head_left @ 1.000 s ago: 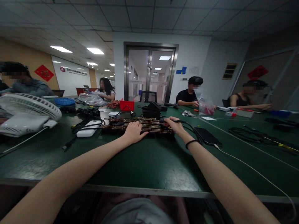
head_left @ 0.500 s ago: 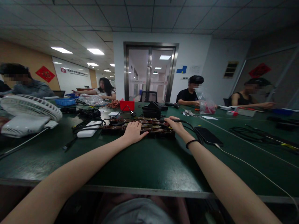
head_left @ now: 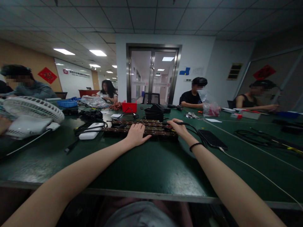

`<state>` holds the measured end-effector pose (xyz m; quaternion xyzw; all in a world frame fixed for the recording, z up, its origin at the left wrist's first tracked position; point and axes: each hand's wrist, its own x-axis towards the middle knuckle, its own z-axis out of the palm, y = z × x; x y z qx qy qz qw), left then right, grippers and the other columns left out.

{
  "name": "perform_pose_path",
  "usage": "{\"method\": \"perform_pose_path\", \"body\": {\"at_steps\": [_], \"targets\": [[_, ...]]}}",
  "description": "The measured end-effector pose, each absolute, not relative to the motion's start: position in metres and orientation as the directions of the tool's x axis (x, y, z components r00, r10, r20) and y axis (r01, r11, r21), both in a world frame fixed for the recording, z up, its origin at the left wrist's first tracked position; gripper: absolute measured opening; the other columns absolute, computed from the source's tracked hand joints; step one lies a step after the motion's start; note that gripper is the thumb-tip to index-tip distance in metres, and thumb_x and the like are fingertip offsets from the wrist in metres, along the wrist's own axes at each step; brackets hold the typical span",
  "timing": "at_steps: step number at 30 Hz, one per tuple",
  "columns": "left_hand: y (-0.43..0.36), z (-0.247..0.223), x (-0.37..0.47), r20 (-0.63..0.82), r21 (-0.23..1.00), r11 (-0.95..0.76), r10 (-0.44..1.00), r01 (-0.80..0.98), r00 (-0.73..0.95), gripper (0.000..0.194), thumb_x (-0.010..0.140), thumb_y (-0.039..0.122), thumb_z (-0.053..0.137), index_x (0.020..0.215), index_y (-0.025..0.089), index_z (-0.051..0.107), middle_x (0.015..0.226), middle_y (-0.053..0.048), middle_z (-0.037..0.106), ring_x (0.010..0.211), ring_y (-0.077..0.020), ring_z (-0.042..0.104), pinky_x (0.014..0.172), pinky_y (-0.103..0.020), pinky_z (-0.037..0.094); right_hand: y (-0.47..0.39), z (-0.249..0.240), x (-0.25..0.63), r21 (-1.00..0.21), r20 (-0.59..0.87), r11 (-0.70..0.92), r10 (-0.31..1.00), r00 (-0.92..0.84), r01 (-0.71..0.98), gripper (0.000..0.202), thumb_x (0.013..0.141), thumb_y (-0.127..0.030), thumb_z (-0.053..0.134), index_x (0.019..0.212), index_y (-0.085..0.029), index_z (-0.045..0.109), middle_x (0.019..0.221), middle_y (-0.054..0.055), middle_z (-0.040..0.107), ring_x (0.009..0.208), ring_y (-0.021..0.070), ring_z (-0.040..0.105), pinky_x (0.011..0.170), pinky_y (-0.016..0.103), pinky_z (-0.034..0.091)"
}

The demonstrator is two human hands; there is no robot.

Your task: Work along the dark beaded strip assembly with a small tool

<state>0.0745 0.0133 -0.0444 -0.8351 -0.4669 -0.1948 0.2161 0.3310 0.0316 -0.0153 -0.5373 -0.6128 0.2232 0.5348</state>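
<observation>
My left hand [head_left: 136,134] lies palm down across a row of thin copper-coloured rods or wires [head_left: 155,129], its fingers together and its thumb stretched out to the right. A black holder [head_left: 159,137] sits beneath the row on the table. At the right end of the row, my right hand [head_left: 177,126] is closed in a pinch round a slim black corded handle [head_left: 167,123]. Its tip points left over the rods, too small to make out. A black cord [head_left: 192,126] runs from this hand to the right.
On the green table [head_left: 151,170], a phone [head_left: 213,138] with a white cable lies right of my hand. Leftward are a white power bank [head_left: 91,130] and a white fan [head_left: 33,113]. A black box [head_left: 153,113] and red bin [head_left: 129,107] stand behind. Several people sit around.
Both my hands keep nearly the same place on the rods. Across the table, one person's outstretched arm has drawn back, and the clear bag by another person has sunk lower.
</observation>
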Motion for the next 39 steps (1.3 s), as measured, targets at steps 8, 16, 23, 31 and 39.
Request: {"method": "perform_pose_path", "body": {"at_steps": [8, 16, 23, 31, 39], "targets": [[0.013, -0.045, 0.075, 0.529, -0.173, -0.49, 0.685, 0.854, 0.5, 0.055, 0.098, 0.06, 0.046, 0.117, 0.012, 0.063, 0.122, -0.019, 0.065, 0.113, -0.0342, 0.06, 0.098, -0.045, 0.043, 0.035, -0.018, 0.334, -0.832, 0.431, 0.336, 0.893, 0.132, 0.442, 0.025, 0.075, -0.04, 0.065, 0.058, -0.022, 0.06, 0.065, 0.003, 0.068, 0.068, 0.0194, 0.062, 0.065, 0.031, 0.049], [0.018, -0.051, 0.075, 0.555, -0.131, -0.452, 0.704, 0.882, 0.443, 0.066, 0.096, 0.064, 0.048, 0.134, 0.011, 0.057, 0.145, -0.023, 0.054, 0.133, -0.0376, 0.05, 0.113, -0.052, 0.032, 0.032, -0.016, 0.325, -0.794, 0.479, 0.348, 0.863, 0.161, 0.5, 0.019, 0.073, -0.036, 0.062, 0.062, -0.022, 0.056, 0.065, -0.001, 0.058, 0.07, 0.0172, 0.054, 0.064, 0.03, 0.042], [0.017, -0.05, 0.076, 0.553, -0.128, -0.443, 0.711, 0.887, 0.435, 0.072, 0.095, 0.067, 0.047, 0.138, 0.01, 0.055, 0.15, -0.025, 0.05, 0.137, -0.0399, 0.046, 0.116, -0.055, 0.03, 0.034, -0.018, 0.311, -0.912, 0.387, 0.323, 0.881, 0.271, 0.253, 0.012, 0.066, -0.029, 0.068, 0.07, -0.023, 0.058, 0.073, 0.0, 0.064, 0.068, 0.0167, 0.061, 0.064, 0.03, 0.049], [0.019, -0.052, 0.076, 0.544, -0.12, -0.422, 0.73, 0.899, 0.415, 0.075, 0.094, 0.069, 0.045, 0.14, 0.01, 0.054, 0.153, -0.025, 0.046, 0.14, -0.0409, 0.042, 0.117, -0.058, 0.027, 0.028, -0.014, 0.31, -0.941, 0.337, 0.314, 0.906, 0.255, 0.126, 0.023, 0.061, -0.031, 0.077, 0.075, -0.023, 0.061, 0.075, 0.001, 0.067, 0.063, 0.0147, 0.06, 0.061, 0.03, 0.051], [0.017, -0.049, 0.077, 0.544, -0.139, -0.414, 0.727, 0.9, 0.419, 0.074, 0.095, 0.069, 0.046, 0.14, 0.011, 0.054, 0.153, -0.024, 0.046, 0.14, -0.0399, 0.042, 0.118, -0.057, 0.028, 0.024, -0.012, 0.305, -0.955, 0.274, 0.287, 0.95, 0.15, -0.074, 0.022, 0.069, -0.037, 0.077, 0.072, -0.021, 0.062, 0.084, 0.003, 0.073, 0.056, 0.0111, 0.056, 0.057, 0.027, 0.05]]}}
